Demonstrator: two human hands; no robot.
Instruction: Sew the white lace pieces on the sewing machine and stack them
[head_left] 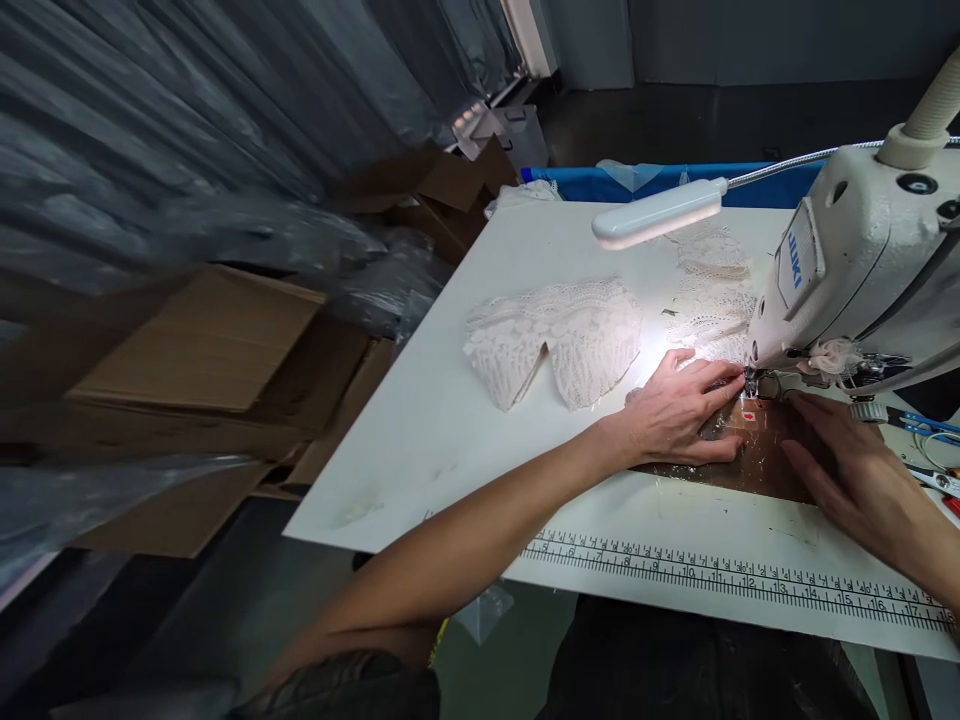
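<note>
My left hand (686, 410) lies palm down by the presser foot (750, 382) of a white sewing machine (832, 270). Its fingers are spread, and the fingertips touch the near end of a white lace piece (712, 300) that runs back across the table. To the right of the needle, my right hand (847, 460) rests with its thumb apart from the fingers, whose tips are partly in shadow under the machine head. Between both hands is the brown machine bed plate (772, 460). A second white lace piece (555, 335), notched at its front, lies flat to the left.
A lit lamp (660, 213) on a bendable arm hangs over the lace. Along the table's front edge runs a printed ruler (735, 580). Scissors (934, 480) lie at the far right. Cardboard boxes (202, 340) and clear plastic stand left of the white table (420, 430).
</note>
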